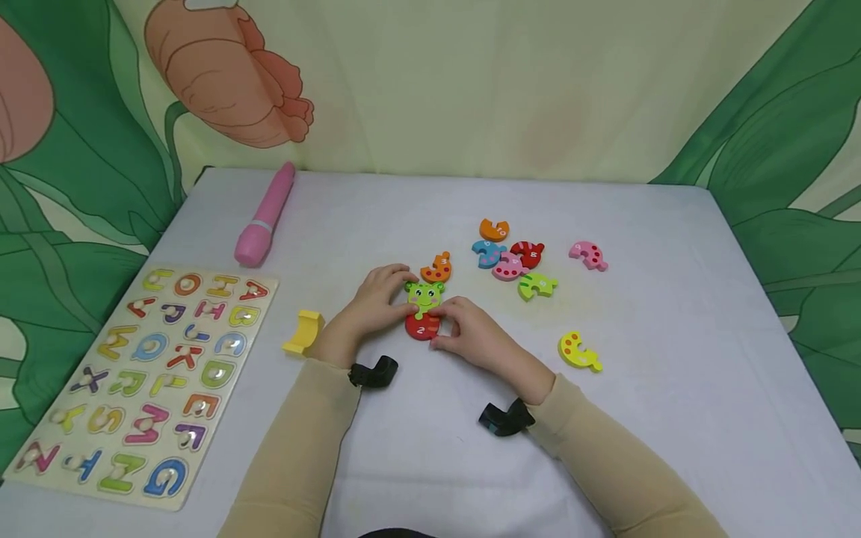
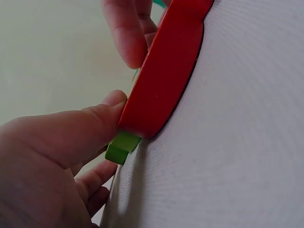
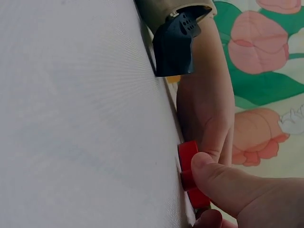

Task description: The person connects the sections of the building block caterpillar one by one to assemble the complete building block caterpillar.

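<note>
A green animal-face puzzle piece and a red piece numbered 2 lie fitted together in the middle of the table. My left hand holds the green piece, its fingers by the head's top and its thumb down at the joint with the red one. From the other side my right hand pinches the red piece between thumb and fingers. In the left wrist view the red piece's thick side stands out, with a bit of green below the thumb.
An orange piece lies just behind the green face. Several coloured pieces cluster farther back, including a light green one; a yellow piece is at right. Leftward are a yellow arched block, a letter board and a pink microphone.
</note>
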A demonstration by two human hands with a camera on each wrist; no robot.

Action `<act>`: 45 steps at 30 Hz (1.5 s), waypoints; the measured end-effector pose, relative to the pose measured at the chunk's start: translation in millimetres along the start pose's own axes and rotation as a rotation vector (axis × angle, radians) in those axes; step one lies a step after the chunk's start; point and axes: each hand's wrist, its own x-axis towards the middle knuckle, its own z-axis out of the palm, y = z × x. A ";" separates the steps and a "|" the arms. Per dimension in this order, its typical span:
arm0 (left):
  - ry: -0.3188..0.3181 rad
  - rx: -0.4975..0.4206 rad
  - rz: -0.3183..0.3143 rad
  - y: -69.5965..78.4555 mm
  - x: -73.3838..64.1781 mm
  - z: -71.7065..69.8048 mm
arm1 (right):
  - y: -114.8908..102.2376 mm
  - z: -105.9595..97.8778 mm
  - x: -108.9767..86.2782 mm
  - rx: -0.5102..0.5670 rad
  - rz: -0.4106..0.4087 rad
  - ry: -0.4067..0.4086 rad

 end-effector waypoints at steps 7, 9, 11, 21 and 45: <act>0.013 -0.020 0.020 -3.2 0.2 -0.9 | 5.4 -26.1 18.2 0.072 0.098 0.020; 0.008 -0.025 0.018 -3.2 0.3 -0.9 | 7.6 -36.6 28.0 0.097 0.125 0.048; 0.005 -0.027 0.011 -3.0 0.7 -0.6 | 10.2 -44.5 38.9 0.103 0.132 0.049; -0.005 -0.033 -0.001 -0.9 -0.1 0.9 | 23.4 -50.9 70.5 -0.021 0.096 -0.140; 0.020 -0.032 -0.005 -2.7 0.8 3.6 | 25.5 -48.1 76.4 -0.127 0.086 -0.128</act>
